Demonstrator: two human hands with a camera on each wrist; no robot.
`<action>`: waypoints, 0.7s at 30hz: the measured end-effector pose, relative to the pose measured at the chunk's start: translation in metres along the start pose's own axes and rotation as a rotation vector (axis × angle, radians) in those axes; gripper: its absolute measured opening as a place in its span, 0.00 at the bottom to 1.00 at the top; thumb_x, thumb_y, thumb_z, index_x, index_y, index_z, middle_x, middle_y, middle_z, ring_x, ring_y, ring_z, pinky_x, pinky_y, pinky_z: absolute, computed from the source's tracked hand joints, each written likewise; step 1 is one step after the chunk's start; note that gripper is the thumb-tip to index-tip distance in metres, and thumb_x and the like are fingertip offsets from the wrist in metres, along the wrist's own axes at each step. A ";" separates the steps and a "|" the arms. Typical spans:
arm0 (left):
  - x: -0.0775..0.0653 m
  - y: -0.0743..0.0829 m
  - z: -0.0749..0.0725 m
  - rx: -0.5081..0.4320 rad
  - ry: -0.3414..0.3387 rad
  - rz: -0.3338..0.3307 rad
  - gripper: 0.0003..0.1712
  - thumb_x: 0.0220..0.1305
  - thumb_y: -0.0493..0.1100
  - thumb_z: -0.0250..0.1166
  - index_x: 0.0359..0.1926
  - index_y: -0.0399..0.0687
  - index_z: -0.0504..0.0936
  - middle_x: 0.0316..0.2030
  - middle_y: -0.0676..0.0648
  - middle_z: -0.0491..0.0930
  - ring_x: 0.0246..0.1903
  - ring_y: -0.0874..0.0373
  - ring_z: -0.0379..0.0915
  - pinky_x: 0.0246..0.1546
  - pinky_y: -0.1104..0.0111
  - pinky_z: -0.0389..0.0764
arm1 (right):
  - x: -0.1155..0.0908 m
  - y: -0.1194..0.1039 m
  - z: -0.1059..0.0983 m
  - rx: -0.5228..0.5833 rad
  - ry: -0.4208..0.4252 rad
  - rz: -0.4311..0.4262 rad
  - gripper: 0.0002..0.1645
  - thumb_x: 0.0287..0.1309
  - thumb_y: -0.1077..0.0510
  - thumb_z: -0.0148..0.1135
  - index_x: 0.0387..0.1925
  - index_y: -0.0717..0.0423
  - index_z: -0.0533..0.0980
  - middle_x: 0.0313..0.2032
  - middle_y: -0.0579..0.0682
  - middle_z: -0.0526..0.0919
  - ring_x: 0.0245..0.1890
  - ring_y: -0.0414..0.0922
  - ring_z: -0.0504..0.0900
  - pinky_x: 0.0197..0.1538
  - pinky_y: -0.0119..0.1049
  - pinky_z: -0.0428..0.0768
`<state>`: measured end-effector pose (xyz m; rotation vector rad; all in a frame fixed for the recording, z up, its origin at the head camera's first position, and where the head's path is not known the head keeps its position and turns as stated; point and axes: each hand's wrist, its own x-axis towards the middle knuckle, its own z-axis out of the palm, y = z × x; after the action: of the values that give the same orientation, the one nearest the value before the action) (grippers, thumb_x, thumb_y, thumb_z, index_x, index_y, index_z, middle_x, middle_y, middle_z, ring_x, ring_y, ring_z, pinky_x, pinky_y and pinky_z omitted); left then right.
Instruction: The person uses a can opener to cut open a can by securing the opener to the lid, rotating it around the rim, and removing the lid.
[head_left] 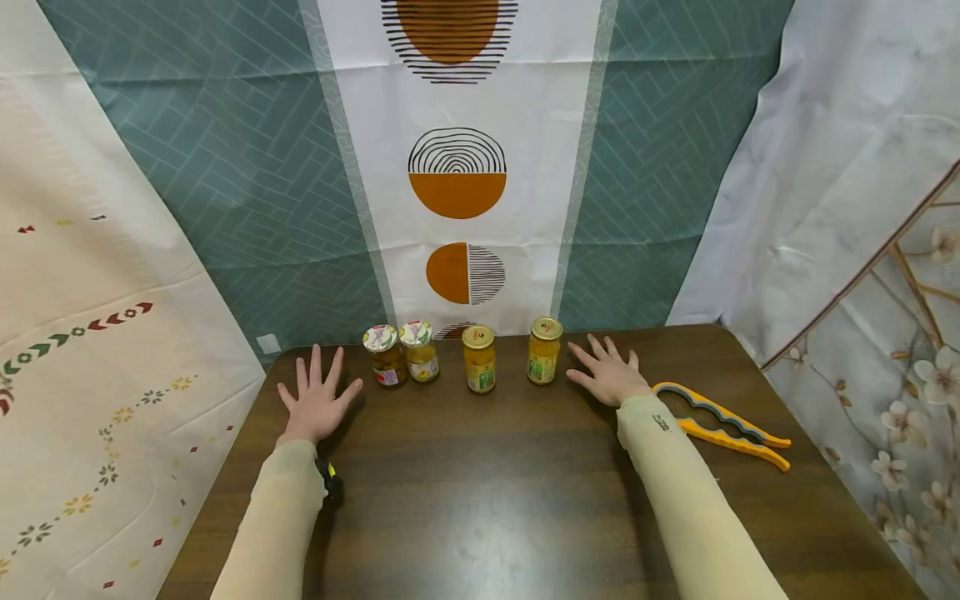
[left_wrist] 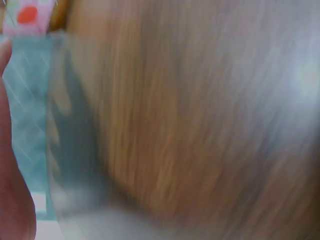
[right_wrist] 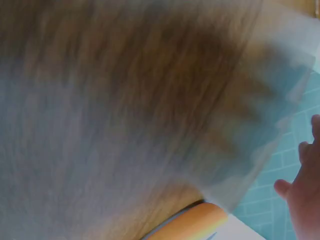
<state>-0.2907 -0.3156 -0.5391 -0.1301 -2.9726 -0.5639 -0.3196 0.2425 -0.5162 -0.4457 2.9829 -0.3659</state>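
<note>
Both hands are stretched out over the brown table with fingers spread, holding nothing. The left hand (head_left: 315,406) is to the left of two jars with patterned white lids: a dark-filled jar (head_left: 387,358) and a paler yellow jar (head_left: 421,353). Two gold-lidded jars stand further right, one near the middle (head_left: 479,360) and another jar (head_left: 543,352) just left of the right hand (head_left: 611,374). Beside the right wrist lies an orange and grey jar opener (head_left: 723,425). Only edges of the hands show in the wrist views, where the tabletop is blurred.
The brown wooden table (head_left: 480,483) ends at a hanging green and white cloth (head_left: 465,108) behind the jars. A cream patterned cloth (head_left: 112,350) hangs at the left, and a floral white cloth (head_left: 847,275) at the right.
</note>
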 end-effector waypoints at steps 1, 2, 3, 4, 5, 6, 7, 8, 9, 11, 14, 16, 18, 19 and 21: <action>0.001 0.004 0.003 -0.029 0.024 -0.004 0.46 0.72 0.70 0.44 0.79 0.61 0.34 0.75 0.45 0.15 0.68 0.43 0.04 0.54 0.23 0.19 | -0.001 0.002 -0.002 0.003 0.005 -0.006 0.41 0.72 0.31 0.41 0.78 0.40 0.48 0.77 0.60 0.42 0.73 0.64 0.37 0.62 0.79 0.39; 0.001 0.008 0.005 -0.058 0.050 -0.010 0.46 0.72 0.69 0.45 0.79 0.60 0.36 0.75 0.44 0.16 0.68 0.43 0.04 0.54 0.23 0.19 | -0.004 0.005 -0.004 0.006 0.009 -0.012 0.41 0.72 0.32 0.42 0.78 0.41 0.49 0.76 0.61 0.44 0.73 0.64 0.38 0.63 0.78 0.41; 0.001 0.012 0.008 -0.085 0.075 -0.015 0.46 0.73 0.69 0.46 0.79 0.60 0.37 0.75 0.43 0.18 0.68 0.42 0.05 0.54 0.23 0.21 | -0.006 0.008 -0.006 0.009 0.014 -0.015 0.40 0.73 0.33 0.44 0.78 0.42 0.51 0.76 0.61 0.46 0.73 0.63 0.39 0.63 0.78 0.42; 0.000 0.016 0.010 -0.113 0.101 -0.019 0.45 0.73 0.68 0.47 0.79 0.59 0.38 0.76 0.43 0.19 0.69 0.42 0.07 0.55 0.23 0.22 | -0.009 0.011 -0.007 0.014 0.015 -0.017 0.39 0.73 0.35 0.45 0.77 0.43 0.53 0.75 0.62 0.48 0.73 0.63 0.40 0.63 0.77 0.44; -0.002 0.021 0.011 -0.145 0.122 -0.022 0.45 0.73 0.66 0.48 0.79 0.58 0.39 0.76 0.43 0.19 0.70 0.42 0.08 0.55 0.23 0.24 | -0.013 0.014 -0.009 0.024 0.018 -0.021 0.38 0.73 0.37 0.47 0.76 0.45 0.55 0.75 0.63 0.50 0.72 0.64 0.42 0.63 0.77 0.45; -0.005 0.025 0.013 -0.176 0.143 -0.027 0.45 0.73 0.66 0.49 0.79 0.58 0.41 0.76 0.43 0.20 0.70 0.42 0.10 0.56 0.23 0.26 | -0.017 0.018 -0.010 0.027 0.019 -0.025 0.38 0.73 0.38 0.48 0.76 0.47 0.57 0.74 0.63 0.52 0.72 0.64 0.44 0.64 0.75 0.48; -0.008 0.029 0.014 -0.204 0.165 -0.028 0.44 0.73 0.65 0.49 0.79 0.57 0.42 0.76 0.43 0.22 0.71 0.42 0.11 0.56 0.23 0.28 | -0.021 0.023 -0.012 0.039 0.016 -0.027 0.36 0.73 0.39 0.50 0.75 0.48 0.59 0.73 0.64 0.55 0.71 0.64 0.47 0.65 0.74 0.51; -0.011 0.034 0.013 -0.232 0.187 -0.027 0.43 0.73 0.64 0.50 0.79 0.57 0.43 0.76 0.42 0.24 0.71 0.41 0.13 0.57 0.23 0.30 | -0.025 0.028 -0.014 0.050 0.018 -0.032 0.35 0.72 0.40 0.50 0.74 0.49 0.61 0.72 0.63 0.58 0.71 0.63 0.51 0.65 0.72 0.54; -0.015 0.038 0.013 -0.265 0.206 -0.026 0.43 0.73 0.64 0.50 0.79 0.57 0.44 0.77 0.43 0.25 0.71 0.41 0.14 0.57 0.24 0.31 | -0.030 0.034 -0.016 0.065 0.021 -0.034 0.34 0.72 0.40 0.51 0.72 0.50 0.63 0.71 0.62 0.61 0.70 0.62 0.55 0.65 0.69 0.58; -0.023 0.048 0.011 -0.340 0.242 -0.018 0.41 0.74 0.62 0.51 0.78 0.54 0.49 0.77 0.43 0.29 0.72 0.40 0.18 0.57 0.24 0.34 | -0.041 0.045 -0.021 0.100 0.026 -0.041 0.32 0.72 0.41 0.52 0.70 0.51 0.67 0.68 0.60 0.68 0.66 0.60 0.63 0.63 0.65 0.65; -0.035 0.064 0.004 -0.473 0.280 -0.009 0.36 0.75 0.57 0.52 0.76 0.50 0.56 0.77 0.43 0.37 0.72 0.39 0.26 0.58 0.25 0.38 | -0.059 0.063 -0.031 0.134 0.047 -0.051 0.29 0.72 0.42 0.52 0.66 0.53 0.72 0.62 0.56 0.76 0.60 0.56 0.72 0.60 0.60 0.72; -0.042 0.073 -0.001 -0.562 0.293 -0.007 0.32 0.76 0.54 0.52 0.74 0.48 0.60 0.76 0.42 0.44 0.72 0.40 0.35 0.61 0.28 0.44 | -0.071 0.075 -0.038 0.148 0.065 -0.054 0.28 0.72 0.42 0.53 0.63 0.54 0.74 0.58 0.55 0.79 0.57 0.55 0.76 0.57 0.59 0.74; -0.050 0.082 -0.006 -0.647 0.295 -0.028 0.29 0.77 0.53 0.50 0.72 0.47 0.64 0.73 0.43 0.53 0.70 0.43 0.46 0.64 0.35 0.53 | -0.085 0.087 -0.045 0.151 0.088 -0.049 0.27 0.72 0.42 0.53 0.60 0.55 0.77 0.54 0.54 0.81 0.54 0.54 0.77 0.56 0.58 0.75; -0.054 0.086 -0.008 -0.686 0.291 -0.040 0.27 0.78 0.52 0.48 0.71 0.46 0.65 0.72 0.43 0.57 0.68 0.44 0.51 0.64 0.39 0.58 | -0.092 0.093 -0.048 0.151 0.098 -0.042 0.27 0.71 0.41 0.53 0.59 0.55 0.77 0.53 0.54 0.82 0.54 0.54 0.77 0.55 0.58 0.75; -0.061 0.093 -0.010 -0.765 0.278 -0.060 0.26 0.80 0.52 0.45 0.70 0.46 0.68 0.68 0.44 0.64 0.64 0.47 0.60 0.61 0.49 0.66 | -0.108 0.106 -0.053 0.163 0.111 -0.022 0.29 0.70 0.38 0.55 0.58 0.55 0.78 0.53 0.55 0.82 0.54 0.55 0.77 0.55 0.60 0.75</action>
<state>-0.2198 -0.2371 -0.5039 -0.0189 -2.3495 -1.5480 -0.2532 0.3846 -0.4839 -0.4556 3.0239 -0.6501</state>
